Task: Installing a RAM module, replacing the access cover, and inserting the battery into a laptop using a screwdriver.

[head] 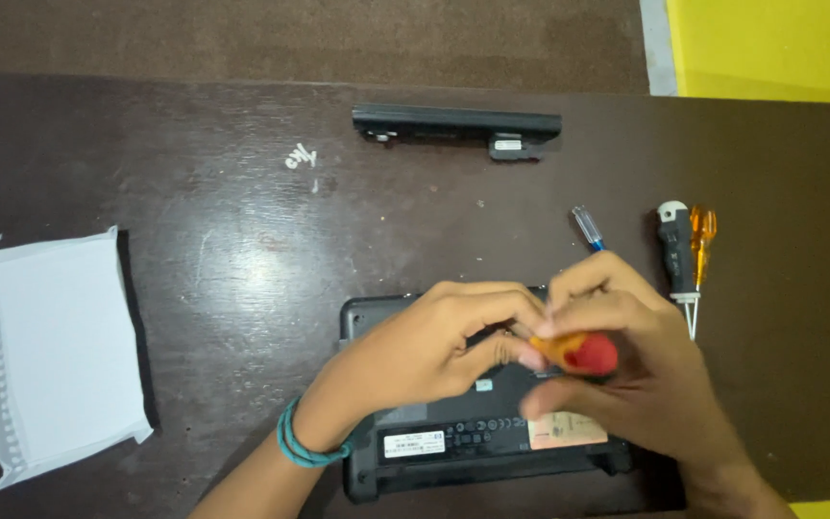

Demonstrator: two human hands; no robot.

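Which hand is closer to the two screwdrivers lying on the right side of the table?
The right hand. It sits just left of the two screwdrivers, holding a red-handled screwdriver over the laptop. The left hand is farther left, beyond the right hand.

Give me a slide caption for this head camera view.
Both hands grip an orange-red screwdriver over an upturned black laptop on a dark table.

A white paper pad (55,351) lies at the table's (242,192) left; a black battery bar (455,126) sits far; three screwdrivers (679,261) lie right.
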